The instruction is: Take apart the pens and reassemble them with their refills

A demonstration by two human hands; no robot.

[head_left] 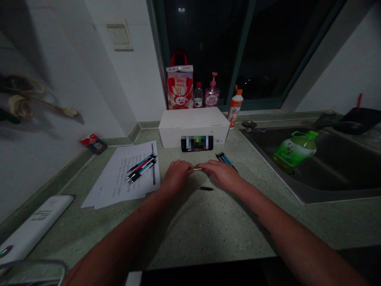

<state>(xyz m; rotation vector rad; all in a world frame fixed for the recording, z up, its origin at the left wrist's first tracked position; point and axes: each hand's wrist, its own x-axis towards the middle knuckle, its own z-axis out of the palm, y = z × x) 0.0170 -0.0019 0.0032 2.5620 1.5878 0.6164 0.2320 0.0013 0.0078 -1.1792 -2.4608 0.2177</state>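
My left hand [178, 173] and my right hand [222, 173] meet over the middle of the counter, fingers pinched. Between their fingertips is a thin pale pen part [197, 169], held from both ends; the fingers hide much of it. On the counter just below lies a short black pen piece [205, 188], apart from both hands. Several pens [226, 160] lie beyond my right hand, partly covered by it. To the left of my left hand, more pens [141, 168] rest on printed paper sheets [111, 178].
A phone [197, 143] leans against a white box [193, 119]. Behind stand a red bag [180, 89], a pink pump bottle [212, 93] and an orange-capped bottle [235, 107]. At right, a sink [333, 194] holds a green jug [297, 150]. A white power strip [35, 224] lies left.
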